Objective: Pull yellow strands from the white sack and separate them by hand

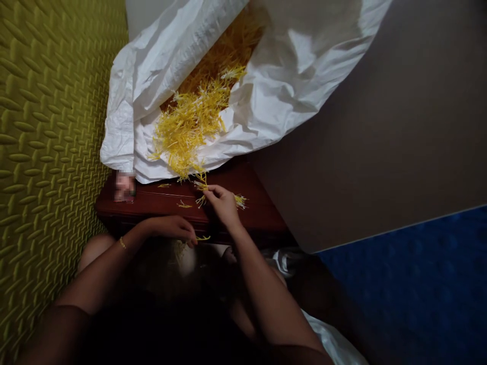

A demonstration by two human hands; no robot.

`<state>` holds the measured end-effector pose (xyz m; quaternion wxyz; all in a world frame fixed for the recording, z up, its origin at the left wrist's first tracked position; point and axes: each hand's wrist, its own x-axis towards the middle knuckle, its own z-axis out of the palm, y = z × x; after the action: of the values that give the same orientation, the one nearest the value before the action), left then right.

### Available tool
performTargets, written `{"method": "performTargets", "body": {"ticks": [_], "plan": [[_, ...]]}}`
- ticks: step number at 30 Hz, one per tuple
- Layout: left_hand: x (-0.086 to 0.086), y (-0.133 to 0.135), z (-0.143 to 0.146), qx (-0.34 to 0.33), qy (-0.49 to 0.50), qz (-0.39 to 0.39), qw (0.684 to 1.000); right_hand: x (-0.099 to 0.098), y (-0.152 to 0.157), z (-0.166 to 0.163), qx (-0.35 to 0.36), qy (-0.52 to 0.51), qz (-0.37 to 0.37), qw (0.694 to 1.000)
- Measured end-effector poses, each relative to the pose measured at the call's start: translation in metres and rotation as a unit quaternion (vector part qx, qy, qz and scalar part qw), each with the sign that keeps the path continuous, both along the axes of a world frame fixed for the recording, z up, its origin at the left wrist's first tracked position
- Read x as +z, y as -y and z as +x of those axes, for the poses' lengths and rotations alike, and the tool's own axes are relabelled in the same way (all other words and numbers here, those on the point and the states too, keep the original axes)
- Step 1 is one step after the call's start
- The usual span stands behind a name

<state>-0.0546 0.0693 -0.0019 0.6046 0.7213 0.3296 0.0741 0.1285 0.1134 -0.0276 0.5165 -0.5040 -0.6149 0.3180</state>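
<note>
A large heap of thin yellow sprigs with whitish tips [190,119] spills from the mouth of a white woven sack [274,109]. In front of the sack, my right hand [225,205] pinches a branched yellow sprig [202,183] between thumb and fingertips, above a dark red box-like surface [258,203]. Lower and to the left is my left hand [175,228], its wrist bent and its fingers closed around the end of a single yellow sprig [203,238]. Shadow partly hides those fingers.
A few loose sprigs [184,205] lie on the red surface, with a small bunch [240,201] right of my right hand. A yellow textured panel [49,132] rises at the left. A large brownish-grey board [380,132] and blue flooring [418,284] are at the right.
</note>
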Motion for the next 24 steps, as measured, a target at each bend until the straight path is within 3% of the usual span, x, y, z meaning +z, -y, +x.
{"method": "performTargets", "body": {"ticks": [2,6,9,11,15,19,21,24], "plan": [[-0.005,-0.004,-0.002,0.046,-0.037,0.045,0.997,0.002,0.004,-0.004,0.012,0.022,0.023,0.999],[-0.008,-0.022,-0.013,0.284,-0.061,0.148,0.945,0.003,0.014,-0.010,0.038,0.100,0.086,0.991],[-0.001,-0.034,-0.018,0.434,0.032,0.174,0.883,0.005,0.021,-0.014,0.038,0.211,0.163,0.963],[0.006,-0.035,-0.016,0.485,0.096,0.144,0.857,0.007,0.026,-0.017,0.038,0.285,0.191,0.938],[0.010,-0.030,-0.004,0.468,0.143,0.073,0.869,0.011,0.033,-0.024,0.043,0.401,0.219,0.889],[0.007,-0.027,0.001,0.448,0.164,0.122,0.870,0.010,0.035,-0.030,0.071,0.442,0.235,0.863],[0.006,-0.026,0.000,0.443,0.153,0.154,0.870,0.009,0.035,-0.030,0.098,0.412,0.238,0.874],[0.007,-0.023,-0.001,0.413,0.127,0.182,0.883,0.009,0.033,-0.026,0.129,0.301,0.215,0.920]]}}
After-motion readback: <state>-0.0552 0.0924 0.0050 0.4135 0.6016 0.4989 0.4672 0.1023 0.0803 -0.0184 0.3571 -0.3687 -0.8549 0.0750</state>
